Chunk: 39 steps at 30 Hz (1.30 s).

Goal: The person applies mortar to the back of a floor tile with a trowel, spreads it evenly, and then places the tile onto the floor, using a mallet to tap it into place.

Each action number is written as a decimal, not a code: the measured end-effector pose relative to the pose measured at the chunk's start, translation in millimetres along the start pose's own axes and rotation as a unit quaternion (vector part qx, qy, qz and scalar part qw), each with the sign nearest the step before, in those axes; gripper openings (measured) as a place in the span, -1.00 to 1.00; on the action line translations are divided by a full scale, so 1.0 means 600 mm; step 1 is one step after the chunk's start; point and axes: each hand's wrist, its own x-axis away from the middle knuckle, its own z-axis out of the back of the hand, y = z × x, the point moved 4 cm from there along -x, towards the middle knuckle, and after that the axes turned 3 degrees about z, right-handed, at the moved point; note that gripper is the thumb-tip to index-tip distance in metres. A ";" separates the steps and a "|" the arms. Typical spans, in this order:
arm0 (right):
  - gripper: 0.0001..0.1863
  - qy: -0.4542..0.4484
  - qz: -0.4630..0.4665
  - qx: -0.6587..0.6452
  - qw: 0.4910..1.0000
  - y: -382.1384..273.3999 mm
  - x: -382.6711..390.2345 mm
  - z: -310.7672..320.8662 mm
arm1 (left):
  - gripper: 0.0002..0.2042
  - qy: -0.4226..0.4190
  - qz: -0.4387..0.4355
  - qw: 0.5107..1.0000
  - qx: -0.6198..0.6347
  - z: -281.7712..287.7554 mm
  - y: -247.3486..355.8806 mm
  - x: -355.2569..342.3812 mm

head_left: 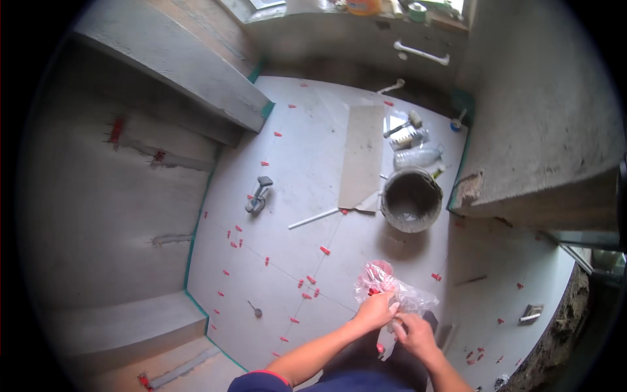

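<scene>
A clear plastic bag [413,299] with red plastic pieces [380,268] inside is held low in front of me. My left hand [375,310] is closed on the bag's left side, with a red piece showing beside its fingers. Close by on the right, my right hand [416,334] pinches the bag's gathered plastic, its fingertips nearly meeting the left hand's. Exactly what lies between the fingers is partly hidden. Red tile leveling wedges [311,279] stand along the joints of the large pale floor tiles [274,242] around me.
Ahead stands a mortar-stained bucket [411,199], with a clear bottle [418,157] and a mallet [406,124] beyond it. A cardboard strip [361,157] and white pipe [315,218] lie left of it. A grey-headed tool [259,195] and small tool [256,310] rest farther left. Bare walls enclose the floor.
</scene>
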 end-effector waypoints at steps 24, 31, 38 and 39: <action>-0.74 -0.350 0.383 0.128 0.845 -0.484 -0.815 -0.373 | -0.87 0.546 0.135 0.731 0.386 0.736 -0.230 0.014; -0.70 -0.308 0.116 -0.110 0.938 -0.492 -1.065 -0.447 | -0.86 0.386 0.159 0.783 0.462 1.001 -0.301 -0.215; -0.65 -0.133 -0.190 -0.255 0.939 -0.464 -1.296 -0.368 | -0.83 0.254 0.071 0.883 0.388 1.204 -0.228 -0.447; -0.68 -0.093 -0.186 -0.315 0.926 -0.469 -1.324 -0.339 | -0.84 0.244 0.060 0.891 0.378 1.226 -0.204 -0.482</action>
